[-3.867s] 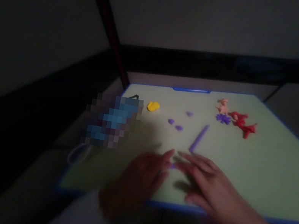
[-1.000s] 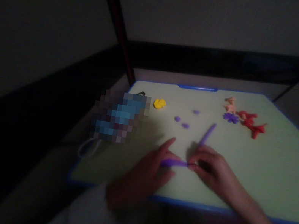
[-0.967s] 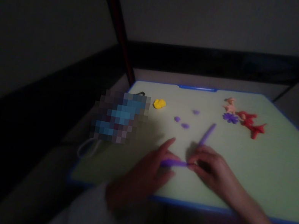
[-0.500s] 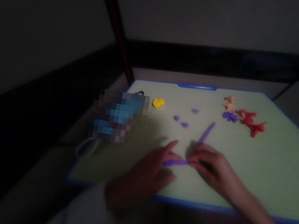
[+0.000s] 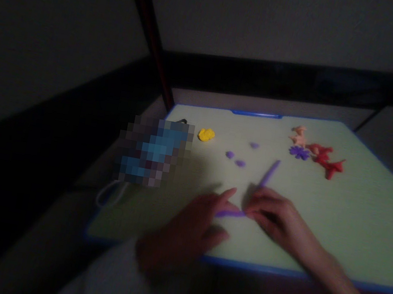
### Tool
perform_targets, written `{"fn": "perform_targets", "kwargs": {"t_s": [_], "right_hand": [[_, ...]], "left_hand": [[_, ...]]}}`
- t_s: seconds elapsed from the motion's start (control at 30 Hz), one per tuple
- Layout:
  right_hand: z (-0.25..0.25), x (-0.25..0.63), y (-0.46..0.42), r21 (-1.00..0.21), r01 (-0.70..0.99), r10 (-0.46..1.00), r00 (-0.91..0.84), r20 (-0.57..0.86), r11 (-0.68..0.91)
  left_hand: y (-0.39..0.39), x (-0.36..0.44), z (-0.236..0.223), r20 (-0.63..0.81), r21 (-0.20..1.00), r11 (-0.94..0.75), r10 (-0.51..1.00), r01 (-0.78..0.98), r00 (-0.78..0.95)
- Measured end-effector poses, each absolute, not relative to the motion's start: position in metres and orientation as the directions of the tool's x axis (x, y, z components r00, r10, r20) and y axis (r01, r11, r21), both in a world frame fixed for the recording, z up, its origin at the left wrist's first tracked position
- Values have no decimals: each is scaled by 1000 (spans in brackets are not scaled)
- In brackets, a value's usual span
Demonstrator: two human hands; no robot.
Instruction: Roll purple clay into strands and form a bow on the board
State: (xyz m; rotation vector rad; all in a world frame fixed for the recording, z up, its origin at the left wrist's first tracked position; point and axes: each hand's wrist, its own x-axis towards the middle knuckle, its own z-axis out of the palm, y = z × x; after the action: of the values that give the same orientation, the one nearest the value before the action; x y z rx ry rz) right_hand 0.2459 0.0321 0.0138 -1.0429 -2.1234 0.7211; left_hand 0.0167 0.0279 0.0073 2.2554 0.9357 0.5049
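Note:
A thin purple strip, which looks like rolled modelling clay [image 5: 230, 214], lies on the table close to its front edge. My right hand [image 5: 277, 217] pinches the strip's right end between thumb and fingertips. At the other end is my left hand [image 5: 202, 221], its index finger stretched out and its thumb apart, with the fingers touching or just over the strip; blur hides the exact contact. Beyond my right hand a second purple strip [image 5: 271, 173] lies slanting away. Small purple lumps [image 5: 240, 163] rest a little farther back.
The pale table [image 5: 356, 231] has a blue rim. A yellow lump [image 5: 206, 135] lies back left, beside a blurred-out blue object [image 5: 160, 148] with a white cord. Back right are a purple flower-like shape [image 5: 299, 152], red pieces [image 5: 332, 167] and peach pieces [image 5: 298, 140].
The view has shifted slightly, so the table things sit a little farther left. My right hand keeps its pinch on the strip; my left hand is a bit closer to it.

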Motion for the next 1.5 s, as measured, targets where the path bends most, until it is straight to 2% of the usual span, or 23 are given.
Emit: {"fn": "perform_targets", "kwargs": {"t_s": [0.3,0.47,0.6,0.97,1.3,1.5], "right_hand": [[13,264,27,-654,483,781,-557,284,582],[13,265,31,-731,465,847,-440,298,499],[14,261,37,-771,444,857,-453,247,457],[17,258,34,-753,463,854,-456,251,468],[11,251,37,-851,388,906,-366,211,355],[11,249,38,-849,394,913,-343,219,352]], "left_hand": [[29,20,17,118,521,-701,624,486,773],[28,18,15,84,540,-646,679,539,729],[28,17,14,71,563,-617,699,550,712],[28,17,12,91,550,-631,696,547,712],[29,18,14,117,567,-638,688,521,716],[29,18,13,88,575,-616,701,538,708]]}}
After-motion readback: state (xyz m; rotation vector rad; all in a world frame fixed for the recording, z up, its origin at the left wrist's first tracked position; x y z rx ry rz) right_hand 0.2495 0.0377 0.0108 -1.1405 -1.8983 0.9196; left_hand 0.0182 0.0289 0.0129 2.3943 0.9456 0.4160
